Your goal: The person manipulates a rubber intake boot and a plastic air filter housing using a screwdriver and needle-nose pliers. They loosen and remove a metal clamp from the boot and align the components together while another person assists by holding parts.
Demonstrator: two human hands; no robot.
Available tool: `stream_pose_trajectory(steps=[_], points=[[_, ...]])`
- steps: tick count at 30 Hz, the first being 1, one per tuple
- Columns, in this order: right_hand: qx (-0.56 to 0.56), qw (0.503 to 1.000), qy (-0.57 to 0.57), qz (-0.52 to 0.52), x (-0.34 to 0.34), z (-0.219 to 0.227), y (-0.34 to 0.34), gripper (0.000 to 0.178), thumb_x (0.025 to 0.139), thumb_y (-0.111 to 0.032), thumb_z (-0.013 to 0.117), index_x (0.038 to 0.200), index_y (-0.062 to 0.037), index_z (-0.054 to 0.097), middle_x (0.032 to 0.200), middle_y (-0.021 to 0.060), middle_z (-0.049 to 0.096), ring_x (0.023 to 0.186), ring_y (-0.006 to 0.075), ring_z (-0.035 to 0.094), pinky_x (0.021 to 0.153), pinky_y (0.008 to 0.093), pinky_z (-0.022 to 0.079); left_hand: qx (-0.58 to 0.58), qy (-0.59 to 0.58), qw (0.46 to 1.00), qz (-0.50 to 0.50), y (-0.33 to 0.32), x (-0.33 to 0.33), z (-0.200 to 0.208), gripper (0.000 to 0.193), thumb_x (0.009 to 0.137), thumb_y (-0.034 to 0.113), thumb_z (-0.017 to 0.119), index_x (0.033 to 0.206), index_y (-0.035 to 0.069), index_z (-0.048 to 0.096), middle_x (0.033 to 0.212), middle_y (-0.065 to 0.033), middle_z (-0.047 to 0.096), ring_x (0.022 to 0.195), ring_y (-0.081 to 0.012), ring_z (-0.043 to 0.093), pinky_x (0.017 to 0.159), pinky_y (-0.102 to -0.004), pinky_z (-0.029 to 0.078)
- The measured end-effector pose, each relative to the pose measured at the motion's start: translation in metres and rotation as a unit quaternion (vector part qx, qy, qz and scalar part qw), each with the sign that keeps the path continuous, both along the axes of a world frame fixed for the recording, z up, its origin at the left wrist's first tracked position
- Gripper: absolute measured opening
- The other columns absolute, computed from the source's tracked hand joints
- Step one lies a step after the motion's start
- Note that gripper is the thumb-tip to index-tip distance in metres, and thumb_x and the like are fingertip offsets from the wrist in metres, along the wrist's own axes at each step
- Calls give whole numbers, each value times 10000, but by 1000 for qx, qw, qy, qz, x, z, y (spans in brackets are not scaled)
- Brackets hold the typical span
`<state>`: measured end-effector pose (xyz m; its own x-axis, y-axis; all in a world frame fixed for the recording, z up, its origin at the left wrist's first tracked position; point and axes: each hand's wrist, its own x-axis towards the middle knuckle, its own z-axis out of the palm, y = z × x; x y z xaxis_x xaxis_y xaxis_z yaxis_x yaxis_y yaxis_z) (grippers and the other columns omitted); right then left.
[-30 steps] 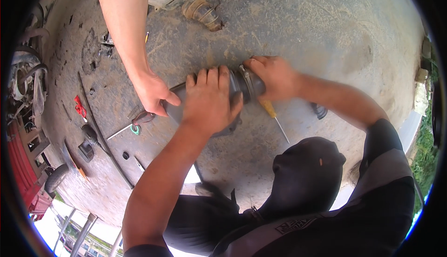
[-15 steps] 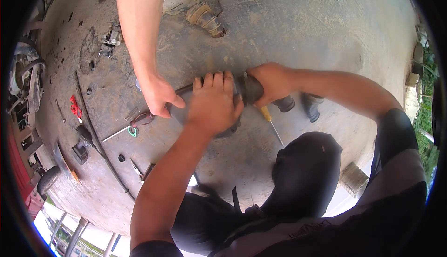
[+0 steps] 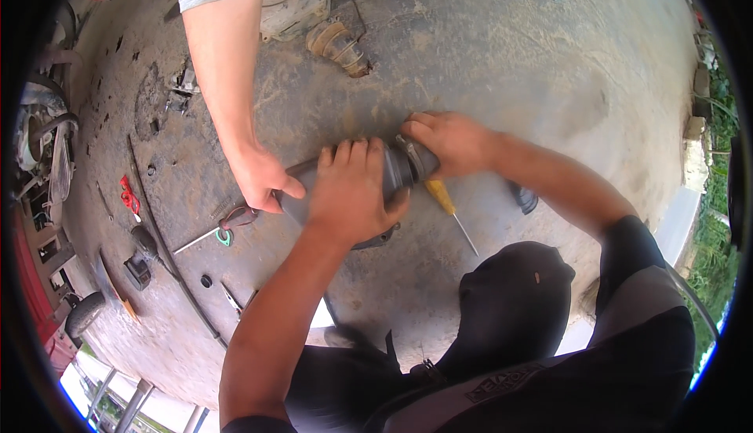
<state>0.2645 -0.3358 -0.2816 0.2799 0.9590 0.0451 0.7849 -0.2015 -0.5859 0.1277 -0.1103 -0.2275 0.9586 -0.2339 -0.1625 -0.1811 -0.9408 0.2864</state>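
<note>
Item 1: black box, one. I am finding it at the centre of my view, above the concrete floor, with its ridged mouth facing 2 o'clock.

Item 2: short hose, dark, one. It is sitting at the box's 2 o'clock end, up against that mouth, with a metal clamp circling it.

Item 3: left hand. It is clamping down on the box, four fingers lying close together over the top, thumb standing apart toward 4 o'clock.

Item 4: right hand. Its fingers are curling around the hose and clamping on its outer end.

Item 5: other person's hand. It is reaching in from 11 o'clock and steadying the box's 9 o'clock end, thumb on top.

Item 6: tools. A yellow-handled screwdriver is lying at 4 o'clock, just beside the hose, and a dark-handled screwdriver at 8 o'clock; no hand is touching either.

Progress entry: I am judging the work as midway. Done: box and hose are meeting end to end, and the clamp is in place around the hose. Outstanding: a settled joint, since both parts are depending on hands. With fingers covering much of the seam, I am not managing to tell how snugly the hose is seating.
</note>
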Motion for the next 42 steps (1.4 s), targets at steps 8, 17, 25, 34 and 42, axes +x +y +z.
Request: stream_pose_trajectory(steps=[8,17,25,34,42], points=[[-65,993,90,27,2,14,4,773,681,-285,927,1280,2,531,1099,210,669,1003,443,701,844,509,579,3,-25,1000,1,-1,-2,0,762,831,484,758,1376,-22,593,1265,-175,632,1201,-355,578,1089,-544,399],[-186,969,156,33,-7,27,17,758,662,-366,943,1182,43,572,1064,247,697,1003,462,707,859,505,576,29,0,999,-28,2,-7,1,706,842,485,753,1384,51,627,1222,-132,639,1189,-329,577,1071,-525,403],[-185,970,158,-30,-28,32,10,789,684,-408,961,1186,54,566,1130,270,679,1051,465,697,886,499,562,25,33,999,-20,1,-4,12,701,889,494,731,1418,50,612,1335,-158,627,1306,-343,547,1145,-578,375],[-187,970,152,-45,-36,34,6,786,689,-422,967,1190,36,571,1050,249,707,1042,465,699,880,498,561,-70,10,979,-192,20,-28,8,1179,720,609,880,1617,21,391,1699,-202,330,1607,-393,246,1306,-648,135],[-164,964,204,-41,-22,29,-4,867,660,-409,987,1275,28,558,1081,263,702,1047,467,694,895,490,553,25,25,984,-177,35,-44,19,1201,706,565,905,1678,136,345,1744,-252,215,1631,-450,155,1257,-724,139]])
